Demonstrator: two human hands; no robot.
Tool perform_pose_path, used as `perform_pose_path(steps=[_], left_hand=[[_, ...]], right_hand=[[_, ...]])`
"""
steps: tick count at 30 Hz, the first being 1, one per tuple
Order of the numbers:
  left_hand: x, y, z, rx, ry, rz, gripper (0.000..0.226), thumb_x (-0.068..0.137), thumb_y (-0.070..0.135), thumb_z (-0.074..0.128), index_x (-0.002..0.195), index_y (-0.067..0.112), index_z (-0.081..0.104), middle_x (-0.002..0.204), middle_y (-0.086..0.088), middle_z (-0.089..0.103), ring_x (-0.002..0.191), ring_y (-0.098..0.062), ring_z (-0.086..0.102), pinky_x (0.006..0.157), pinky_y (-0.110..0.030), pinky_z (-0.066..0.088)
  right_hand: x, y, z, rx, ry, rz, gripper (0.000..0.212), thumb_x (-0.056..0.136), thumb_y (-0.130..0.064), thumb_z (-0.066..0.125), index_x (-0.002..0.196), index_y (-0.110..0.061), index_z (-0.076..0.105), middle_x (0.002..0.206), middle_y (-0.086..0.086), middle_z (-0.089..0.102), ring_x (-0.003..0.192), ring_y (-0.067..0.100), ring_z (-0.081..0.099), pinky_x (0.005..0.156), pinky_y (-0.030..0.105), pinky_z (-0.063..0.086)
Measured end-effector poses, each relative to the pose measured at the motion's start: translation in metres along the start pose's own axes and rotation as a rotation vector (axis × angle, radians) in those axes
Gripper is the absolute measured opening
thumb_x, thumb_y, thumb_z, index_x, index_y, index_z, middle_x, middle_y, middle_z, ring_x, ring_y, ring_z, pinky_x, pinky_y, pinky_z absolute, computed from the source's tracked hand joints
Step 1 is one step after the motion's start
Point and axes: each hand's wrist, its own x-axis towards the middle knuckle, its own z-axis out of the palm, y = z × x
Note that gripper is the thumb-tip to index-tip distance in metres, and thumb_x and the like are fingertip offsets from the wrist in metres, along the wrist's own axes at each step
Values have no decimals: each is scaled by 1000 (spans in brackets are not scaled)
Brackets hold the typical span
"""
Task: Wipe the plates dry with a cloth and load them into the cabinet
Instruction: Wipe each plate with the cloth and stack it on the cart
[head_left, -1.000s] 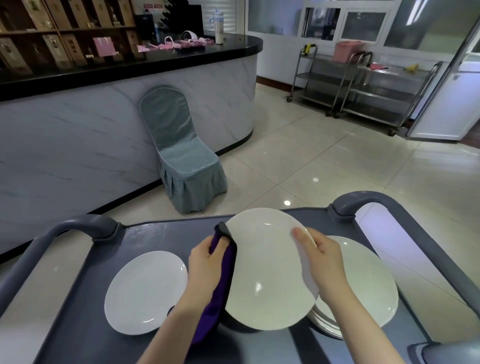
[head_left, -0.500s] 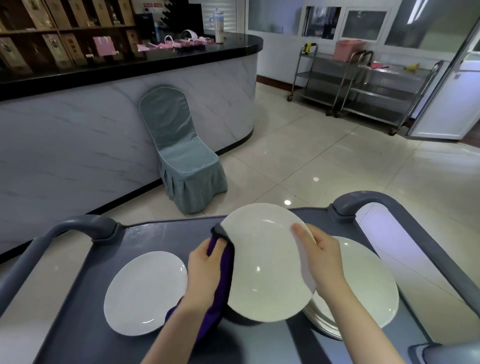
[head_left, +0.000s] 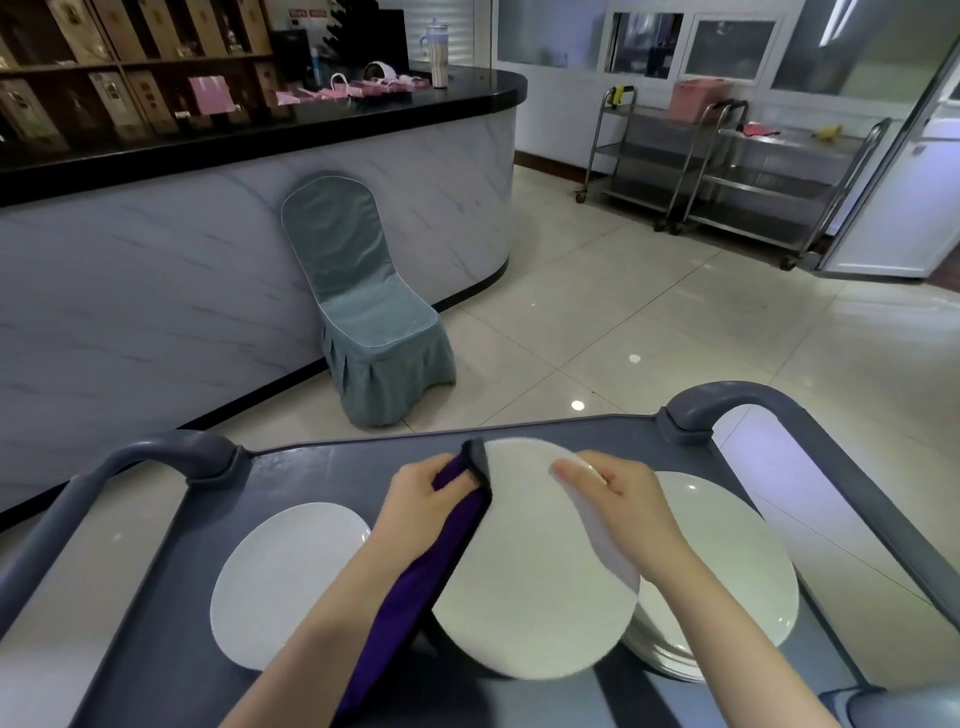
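A white plate (head_left: 524, 566) is held tilted above the grey cart top (head_left: 311, 467). My left hand (head_left: 421, 493) grips a purple cloth (head_left: 415, 587) against the plate's left rim, and the cloth hangs down along my forearm. My right hand (head_left: 618, 499) holds the plate's upper right edge, fingers curled over the rim. A single white plate (head_left: 280, 577) lies flat on the cart at the left. A stack of white plates (head_left: 727, 582) sits on the cart at the right, partly behind the held plate.
The cart has grey handle bars at the far left (head_left: 130, 462) and far right (head_left: 769, 405). A covered grey-green chair (head_left: 363, 312) stands against a marble counter (head_left: 156, 260). Steel trolleys (head_left: 727, 171) stand at the back right across tiled floor.
The held plate has been turned and shifted slightly. My left hand with the cloth moved up along the plate's left rim, and my right hand slid toward its top edge.
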Motion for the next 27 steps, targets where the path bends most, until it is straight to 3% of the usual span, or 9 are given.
perform_pose_path(steps=[4, 7, 10, 14, 17, 20, 23, 27], left_hand=[[-15, -3, 28, -466, 418, -382, 37, 84, 41, 62, 62, 14, 49, 58, 2, 49, 53, -11, 41, 50, -20, 38], [-29, -12, 52, -690, 531, -617, 34, 89, 42, 64, 75, 12, 68, 71, 4, 69, 68, -20, 62, 71, -33, 54], [-29, -17, 45, -627, 547, -597, 32, 91, 40, 64, 78, 11, 67, 60, 7, 63, 65, -20, 54, 67, -33, 49], [-20, -19, 9, -360, 479, -332, 32, 90, 31, 62, 68, 10, 55, 56, 7, 52, 59, -14, 42, 55, -28, 40], [-9, -7, -11, -48, 279, -63, 35, 89, 23, 67, 61, 10, 49, 51, 11, 47, 51, -3, 36, 52, -22, 34], [-1, 7, -11, 144, 37, 156, 39, 86, 21, 73, 54, 24, 50, 47, 16, 46, 49, 1, 39, 50, -14, 32], [-4, 8, -10, 144, -57, 132, 36, 88, 29, 71, 57, 26, 53, 50, 17, 50, 51, 1, 41, 51, -15, 33], [-24, -11, -1, -103, 157, -111, 40, 89, 36, 64, 59, 16, 48, 54, 10, 52, 52, -4, 41, 50, -15, 34]], right_hand=[[-10, 4, 38, 421, 504, 191, 47, 97, -24, 62, 55, -21, 42, 57, -13, 36, 59, 12, 33, 57, 26, 30], [-17, 7, 72, 565, 737, 266, 36, 100, -31, 57, 66, -18, 58, 61, -13, 55, 60, 8, 51, 59, 20, 44], [-22, 15, 70, 413, 607, 291, 24, 101, -32, 52, 81, -26, 63, 76, -14, 67, 73, 8, 62, 63, 21, 46], [-12, 20, 33, 295, 249, 228, 2, 96, -26, 64, 98, -26, 64, 91, 2, 71, 84, 18, 68, 73, 33, 54], [13, 4, 3, 58, -11, 46, 10, 95, -25, 65, 85, -24, 68, 76, -7, 68, 68, 4, 58, 63, 16, 44], [21, -8, 7, -263, -283, -66, 37, 97, -31, 62, 63, -21, 51, 60, -12, 45, 58, 2, 39, 57, 19, 32], [17, -5, 15, -315, -275, -101, 48, 96, -34, 63, 62, -11, 37, 60, -6, 33, 57, 7, 30, 55, 26, 23], [15, 0, 4, -2, -18, 74, 48, 95, -29, 66, 59, -9, 40, 58, -6, 37, 55, 9, 33, 50, 23, 27]])
